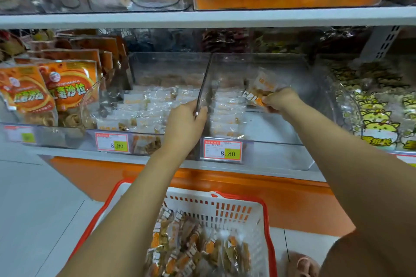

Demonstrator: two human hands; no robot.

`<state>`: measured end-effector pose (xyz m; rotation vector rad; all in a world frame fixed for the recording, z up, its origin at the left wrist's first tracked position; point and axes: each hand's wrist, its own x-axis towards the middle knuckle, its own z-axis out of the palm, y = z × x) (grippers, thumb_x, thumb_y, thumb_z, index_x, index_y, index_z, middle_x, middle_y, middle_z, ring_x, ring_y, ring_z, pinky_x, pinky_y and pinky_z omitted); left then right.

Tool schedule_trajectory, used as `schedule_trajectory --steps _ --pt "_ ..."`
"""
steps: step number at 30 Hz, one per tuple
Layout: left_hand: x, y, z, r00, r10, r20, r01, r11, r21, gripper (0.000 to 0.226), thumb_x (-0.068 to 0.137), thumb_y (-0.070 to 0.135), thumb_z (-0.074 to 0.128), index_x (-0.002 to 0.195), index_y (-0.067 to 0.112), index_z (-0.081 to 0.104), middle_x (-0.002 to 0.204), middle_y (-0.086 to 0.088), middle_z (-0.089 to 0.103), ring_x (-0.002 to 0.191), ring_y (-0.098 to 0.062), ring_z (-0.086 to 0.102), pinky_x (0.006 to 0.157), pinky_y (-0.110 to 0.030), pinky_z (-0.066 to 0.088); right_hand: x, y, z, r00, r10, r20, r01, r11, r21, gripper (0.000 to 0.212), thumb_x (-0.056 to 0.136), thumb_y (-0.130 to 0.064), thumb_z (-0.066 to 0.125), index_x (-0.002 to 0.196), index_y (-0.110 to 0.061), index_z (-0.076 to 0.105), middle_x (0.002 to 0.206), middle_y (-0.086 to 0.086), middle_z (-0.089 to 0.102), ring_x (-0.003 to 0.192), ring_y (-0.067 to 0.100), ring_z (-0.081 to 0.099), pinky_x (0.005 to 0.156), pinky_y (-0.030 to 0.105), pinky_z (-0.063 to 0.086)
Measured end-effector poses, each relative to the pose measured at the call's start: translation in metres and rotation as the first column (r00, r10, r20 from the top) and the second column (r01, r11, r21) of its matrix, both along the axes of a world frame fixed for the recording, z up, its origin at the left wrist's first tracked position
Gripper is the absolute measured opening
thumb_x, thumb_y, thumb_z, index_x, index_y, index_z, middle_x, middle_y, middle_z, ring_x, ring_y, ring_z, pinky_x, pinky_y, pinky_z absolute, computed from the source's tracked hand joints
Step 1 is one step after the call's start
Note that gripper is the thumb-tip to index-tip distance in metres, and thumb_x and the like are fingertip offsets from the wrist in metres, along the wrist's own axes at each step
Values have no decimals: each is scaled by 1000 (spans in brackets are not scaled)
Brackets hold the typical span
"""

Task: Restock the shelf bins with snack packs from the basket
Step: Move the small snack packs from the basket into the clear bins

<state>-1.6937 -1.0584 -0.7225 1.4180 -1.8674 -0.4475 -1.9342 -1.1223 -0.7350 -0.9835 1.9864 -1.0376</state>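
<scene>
Two clear shelf bins stand side by side on the middle shelf. The left bin [166,63] is packed with small white and orange snack packs. The right bin [299,132] has packs only along its left side. My left hand [186,119] grips the top edge of the wall [203,83] between the bins. Inside the right bin, my right hand [281,100] pinches a few snack packs [261,90]. Below me, a white basket with a red rim [267,220] holds several more snack packs [198,247].
Orange snack bags [67,87] fill the shelf space to the left, and yellow cartoon-cat bags [378,114] fill a bin to the right. Price tags reading 8.80 [222,150] hang on the bin fronts. An upper shelf [202,17] overhangs the bins. My foot [301,263] stands beside the basket.
</scene>
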Motion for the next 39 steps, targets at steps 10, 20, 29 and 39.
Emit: schedule_trajectory --steps 10,20,29,39 --pt "3 -3 -5 999 -33 -8 33 999 -14 19 98 22 47 81 19 56 56 3 50 53 -6 47 50 -10 35 -24 -6 -9 996 45 -76 -37 994 100 22 90 2 56 108 -10 53 98 13 52 68 18 53 49 15 49" --pt "3 -5 -10 999 -30 26 31 997 -70 20 99 22 45 81 18 53 55 6 47 52 -5 46 51 -9 35 -15 -23 -10 948 58 -312 -13 989 144 18 90 -14 62 75 -8 53 106 19 62 94 26 60 90 34 50" --pt "1 -4 -9 998 0 60 4 999 -53 21 100 23 44 80 18 51 57 6 46 55 -5 45 50 -10 34 -3 -18 -9 997 70 -29 -68 994 86 37 81 -44 71 73 -14 52 92 12 62 83 25 61 92 42 53" --pt "0 0 -4 999 -7 46 7 1000 -11 24 99 20 44 76 14 50 56 3 44 53 -7 42 46 -11 32 -3 10 7 976 104 -192 -73 984 160 28 86 -30 69 76 -9 52 96 11 55 88 26 57 88 39 55"
